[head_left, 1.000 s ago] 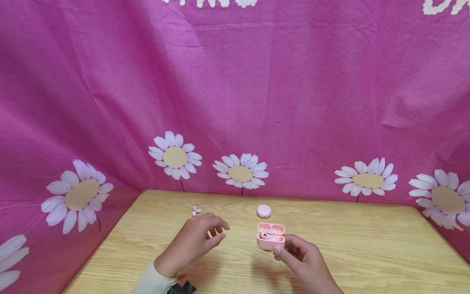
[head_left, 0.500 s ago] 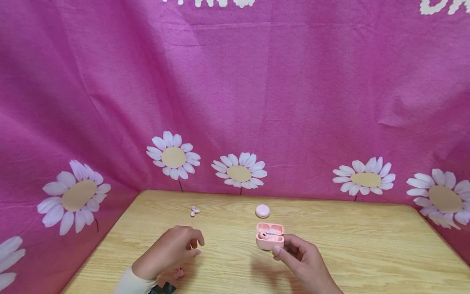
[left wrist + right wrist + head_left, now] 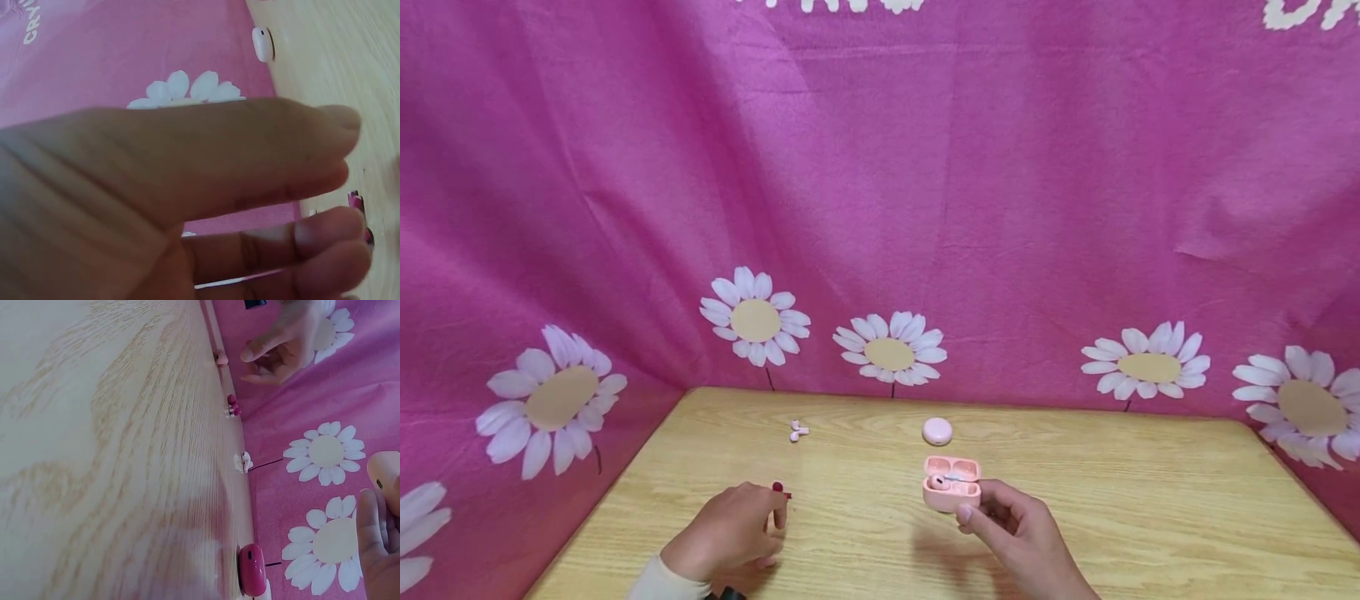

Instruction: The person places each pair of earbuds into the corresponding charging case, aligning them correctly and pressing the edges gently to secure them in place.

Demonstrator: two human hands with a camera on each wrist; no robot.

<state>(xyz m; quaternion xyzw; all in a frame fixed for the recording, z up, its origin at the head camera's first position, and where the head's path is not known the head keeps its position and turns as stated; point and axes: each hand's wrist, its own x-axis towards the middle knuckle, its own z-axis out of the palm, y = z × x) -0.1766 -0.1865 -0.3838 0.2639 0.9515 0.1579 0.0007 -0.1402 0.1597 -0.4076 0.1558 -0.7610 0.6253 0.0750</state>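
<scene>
Open pink earbud case [image 3: 952,493] sits at table centre, one bud [image 3: 937,481] seated in the left well. Right hand [image 3: 1011,525] at 4 o'clock of it pinches its lower right corner. Likely light, hard, slick plastic; hinge is the weak spot, so grip the body sides, not the lid. Left hand [image 3: 726,533] at 8 o'clock rests on the table [image 3: 1150,517], fingers loosely curled, holding nothing I can see. Small pink bud [image 3: 767,562] just under it. Pale earbuds [image 3: 797,431] at 10, round closed case [image 3: 937,431] at 12.
</scene>
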